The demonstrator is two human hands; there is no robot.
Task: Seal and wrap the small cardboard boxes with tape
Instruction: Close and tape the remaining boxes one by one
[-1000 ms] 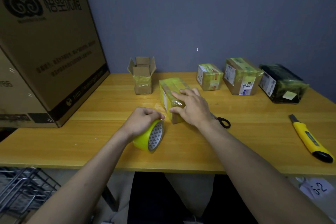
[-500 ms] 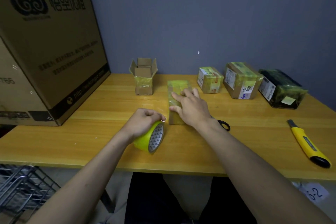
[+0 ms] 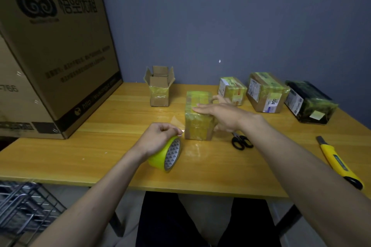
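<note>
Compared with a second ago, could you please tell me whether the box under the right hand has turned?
Yes. The taped box has turned: its long side now points straight away, toward the wall, squarer to the table edge. It was angled before.

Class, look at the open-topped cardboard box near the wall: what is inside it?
The open box shows raised flaps and one flap folded across its opening. Anything beneath that flap is hidden.

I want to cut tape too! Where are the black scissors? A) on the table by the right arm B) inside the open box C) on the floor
A: the scissors lie on the table, just beside the right forearm.
</note>
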